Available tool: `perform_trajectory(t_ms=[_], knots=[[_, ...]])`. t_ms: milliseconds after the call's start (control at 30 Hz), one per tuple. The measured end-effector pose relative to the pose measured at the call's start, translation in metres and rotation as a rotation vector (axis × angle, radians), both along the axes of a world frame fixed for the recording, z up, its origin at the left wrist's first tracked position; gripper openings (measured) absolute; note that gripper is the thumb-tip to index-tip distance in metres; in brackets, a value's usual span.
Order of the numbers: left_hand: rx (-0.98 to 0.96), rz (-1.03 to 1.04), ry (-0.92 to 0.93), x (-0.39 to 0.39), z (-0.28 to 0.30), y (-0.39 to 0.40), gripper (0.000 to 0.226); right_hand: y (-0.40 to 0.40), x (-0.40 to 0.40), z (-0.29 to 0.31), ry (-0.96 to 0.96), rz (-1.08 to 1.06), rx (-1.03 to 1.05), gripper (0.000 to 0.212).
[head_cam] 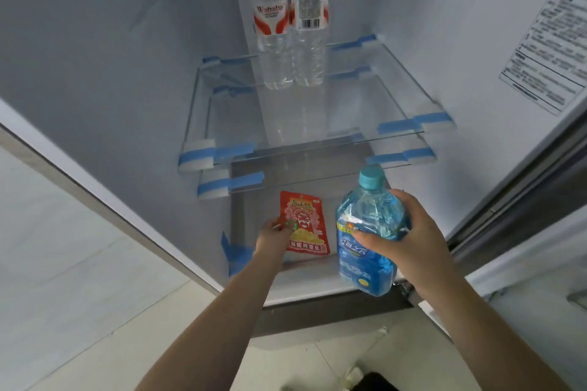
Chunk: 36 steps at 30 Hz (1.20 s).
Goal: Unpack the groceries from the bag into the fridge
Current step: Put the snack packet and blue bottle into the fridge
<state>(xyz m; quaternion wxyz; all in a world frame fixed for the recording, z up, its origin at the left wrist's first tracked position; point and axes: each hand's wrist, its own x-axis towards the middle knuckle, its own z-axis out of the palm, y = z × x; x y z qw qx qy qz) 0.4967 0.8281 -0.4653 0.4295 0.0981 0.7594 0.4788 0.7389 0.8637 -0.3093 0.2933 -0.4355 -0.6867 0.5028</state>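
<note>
Left hand (273,236) pinches red packet (305,225) over fridge floor (305,276), left front corner. Right hand (409,241) grips blue bottle (365,232) at front edge — tilted; may topple or roll out if released unlevel.

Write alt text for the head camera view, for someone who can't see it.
A person's right hand holds a blue bottle and the left hand a red packet at the bottom of an open fridge. Two water bottles stand on a glass shelf above.
</note>
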Motion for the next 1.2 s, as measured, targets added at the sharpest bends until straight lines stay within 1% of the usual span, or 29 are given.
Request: perform_trajectory(t_ms=[67,167,200,300,367,433,500,533,667,833,933,1033,1100,1200], knots=[[-0.008,0.044,-0.001,0.0,-0.003,0.004,0.034,0.0,-0.004,0.003,-0.007,-0.009,0.024,0.068],[0.0,0.09,-0.025,-0.004,-0.009,0.008,0.038,-0.001,-0.007,0.004,-0.009,-0.026,0.046,0.071],[0.0,0.098,-0.045,-0.007,-0.011,0.009,0.038,-0.001,-0.007,0.005,-0.009,-0.03,0.049,0.071],[0.004,0.092,-0.069,-0.01,-0.002,0.014,0.027,-0.002,-0.008,0.006,-0.007,-0.034,0.052,0.07],[-0.02,0.051,0.001,-0.009,0.009,0.014,0.019,-0.002,-0.007,0.007,-0.005,-0.03,0.056,0.07],[-0.056,0.006,0.104,-0.007,0.019,0.007,0.016,-0.003,-0.008,0.008,-0.003,-0.027,0.057,0.069],[-0.048,-0.033,0.177,-0.007,0.024,-0.003,0.011,-0.004,-0.008,0.009,-0.005,-0.024,0.053,0.068],[-0.022,-0.042,0.208,-0.007,0.026,-0.009,0.007,-0.004,-0.008,0.009,-0.009,-0.026,0.051,0.068],[0.135,-0.07,0.275,0.0,0.041,-0.031,0.018,-0.005,-0.009,0.012,0.003,-0.023,0.027,0.067],[0.331,-0.192,0.363,0.016,0.077,-0.07,0.017,-0.008,-0.014,0.021,0.03,-0.005,0.037,0.063],[0.49,-0.29,0.35,0.019,0.108,-0.081,0.018,-0.01,-0.019,0.033,0.063,0.019,0.044,0.062],[0.62,-0.421,0.339,0.017,0.135,-0.078,0.022,-0.014,-0.026,0.05,0.142,0.029,0.008,0.07],[0.666,-0.478,0.322,0.014,0.147,-0.074,0.034,-0.016,-0.031,0.06,0.19,0.031,-0.011,0.072],[0.698,-0.565,0.303,0.013,0.166,-0.071,0.043,-0.021,-0.04,0.077,0.245,0.034,0.009,0.074]])
